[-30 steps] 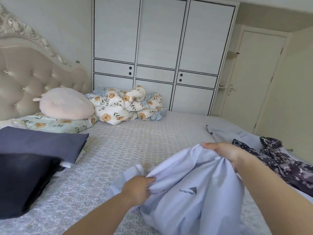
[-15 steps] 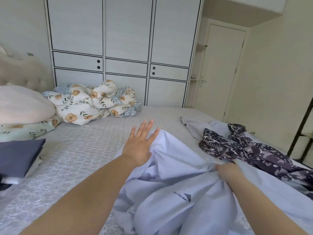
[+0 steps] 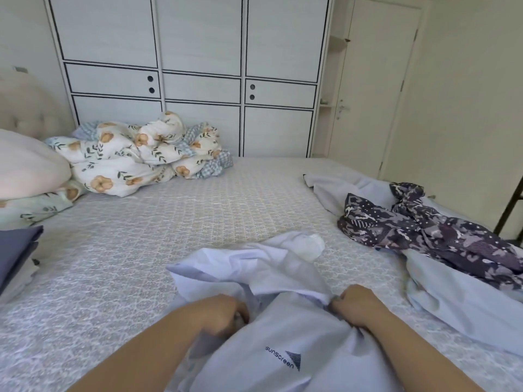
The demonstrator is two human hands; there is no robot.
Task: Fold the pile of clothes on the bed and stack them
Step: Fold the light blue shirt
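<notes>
Change: since the earlier frame both hands have drawn back toward the near edge; the left hand, then flat with fingers splayed on the cloth, is now curled into it.
Left hand (image 3: 219, 314): fingers curled, bunching a fold of the pale blue garment (image 3: 283, 343) just left of its raised middle.
Right hand (image 3: 358, 305): fingers curled, pinching a gathered edge of the same garment on the right side.
Garment position: near centre of the bed (image 3: 141, 250), crumpled; printed "sunscreen" logo (image 3: 284, 359) faces up between the forearms; a loose, paler end trails toward the far side.
Unfolded pile: dark patterned garment (image 3: 424, 227) lies at right over another pale blue cloth (image 3: 467, 301), near but apart from the held piece.
Finished stack: folded navy items (image 3: 17, 247) at the left edge.
Surroundings: floral quilt (image 3: 135, 157) bundled at the far left, pink pillow (image 3: 25, 162) beside it, white wardrobe (image 3: 198, 75) beyond.
Step in hand (judged): locating matching edges so the garment can be spread flat before folding.
Technique: work the two grips outward to corresponding seams or shoulders, lift and shake once to free the trailing end, lay it logo-down on bare bed, smooth the creases, then fold.
Risk: folding while cloth is bunched would trap wrinkles and give an uneven stack.
</notes>
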